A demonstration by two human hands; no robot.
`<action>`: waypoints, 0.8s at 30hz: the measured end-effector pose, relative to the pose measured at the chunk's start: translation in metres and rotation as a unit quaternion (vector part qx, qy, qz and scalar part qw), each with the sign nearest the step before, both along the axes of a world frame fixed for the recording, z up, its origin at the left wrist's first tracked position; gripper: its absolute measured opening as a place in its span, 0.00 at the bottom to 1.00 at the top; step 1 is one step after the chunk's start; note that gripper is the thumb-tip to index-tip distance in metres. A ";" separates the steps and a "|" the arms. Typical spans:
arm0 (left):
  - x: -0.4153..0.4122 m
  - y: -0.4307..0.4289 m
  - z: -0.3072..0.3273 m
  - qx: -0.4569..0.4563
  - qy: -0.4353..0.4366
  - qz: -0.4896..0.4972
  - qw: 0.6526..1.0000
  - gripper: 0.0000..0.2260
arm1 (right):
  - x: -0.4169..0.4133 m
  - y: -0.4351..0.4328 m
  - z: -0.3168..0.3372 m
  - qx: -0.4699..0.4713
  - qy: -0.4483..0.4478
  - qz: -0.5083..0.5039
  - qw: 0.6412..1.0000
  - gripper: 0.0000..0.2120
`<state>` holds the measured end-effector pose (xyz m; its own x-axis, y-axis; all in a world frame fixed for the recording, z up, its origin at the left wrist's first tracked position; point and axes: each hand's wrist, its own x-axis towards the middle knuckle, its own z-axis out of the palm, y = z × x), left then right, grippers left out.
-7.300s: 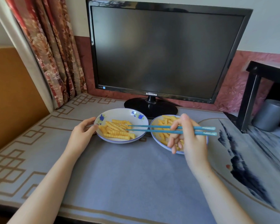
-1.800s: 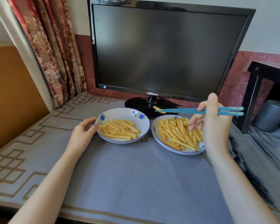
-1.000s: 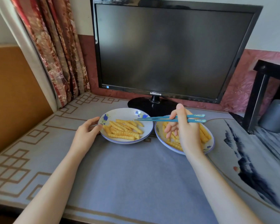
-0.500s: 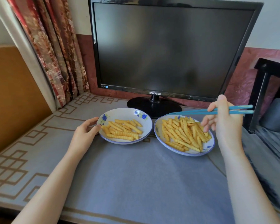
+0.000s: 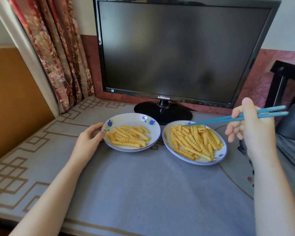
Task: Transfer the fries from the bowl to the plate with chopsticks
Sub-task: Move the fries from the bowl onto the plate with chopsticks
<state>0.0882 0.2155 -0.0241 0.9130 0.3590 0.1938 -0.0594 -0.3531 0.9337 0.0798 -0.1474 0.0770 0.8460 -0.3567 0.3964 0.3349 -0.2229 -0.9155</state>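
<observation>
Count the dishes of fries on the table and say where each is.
2. The left dish sits before the monitor stand, its rim held by the left hand. The right dish sits beside it, under the tips of the chopsticks. None seems hidden.

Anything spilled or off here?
Nothing stands out. All fries lie inside the left dish and right dish, none on the cloth. Both dishes sit flat. Left hand holds the left dish's rim; right hand holds the chopsticks.

One bowl [image 5: 197, 162], one plate [image 5: 131, 119], two chopsticks [image 5: 218, 120], one monitor [image 5: 177, 51], two hands [image 5: 89, 143] [image 5: 255, 133].
</observation>
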 end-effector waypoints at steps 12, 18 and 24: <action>0.000 0.001 0.000 0.002 0.010 0.000 1.000 0.14 | -0.002 0.011 0.003 -0.019 0.007 0.028 0.999 0.19; -0.001 0.001 -0.001 -0.004 0.011 0.001 1.000 0.13 | -0.002 0.023 0.000 -0.055 -0.007 0.032 0.998 0.22; 0.000 0.001 0.000 -0.006 0.014 -0.001 1.000 0.13 | -0.001 0.028 -0.003 -0.051 -0.013 0.012 0.999 0.23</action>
<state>0.0878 0.2169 -0.0245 0.9188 0.3587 0.1646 -0.0350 -0.3416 0.9392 0.0788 -0.1199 0.0736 0.8425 -0.2929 0.4522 0.3657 -0.3055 -0.8792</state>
